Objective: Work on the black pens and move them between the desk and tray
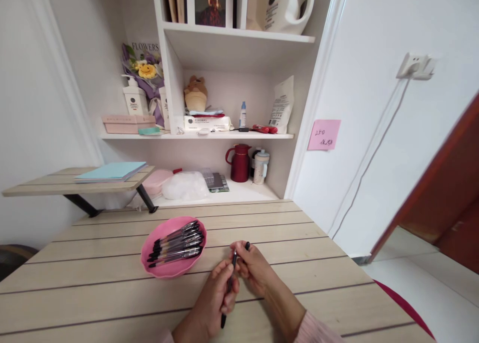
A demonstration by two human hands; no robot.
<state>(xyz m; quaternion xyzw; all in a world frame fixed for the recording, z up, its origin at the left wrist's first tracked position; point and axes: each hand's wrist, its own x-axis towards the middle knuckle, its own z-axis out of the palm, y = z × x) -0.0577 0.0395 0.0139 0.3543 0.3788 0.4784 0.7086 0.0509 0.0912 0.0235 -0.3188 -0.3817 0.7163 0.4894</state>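
My left hand [212, 297] is closed around a black pen [229, 283], held slantwise above the table with its lower end sticking out below the fingers. The silver tip points up, close to the fingertips of my right hand [257, 269]. That hand is also closed, with a small black pen cap [247, 245] poking out between thumb and fingers. To the left of both hands stands a pink bowl [172, 272] with a wavy rim. Several clear-bodied pens with black ends [177, 244] lie side by side in it.
A slatted wooden table [322, 283] is under my hands. At its back left, a small raised shelf [41, 182] carries blue paper [112, 171]. Behind the table, a white shelf unit [228, 136] holds a red jug [240, 163], a cup [261, 167] and a plastic bag [186, 185].
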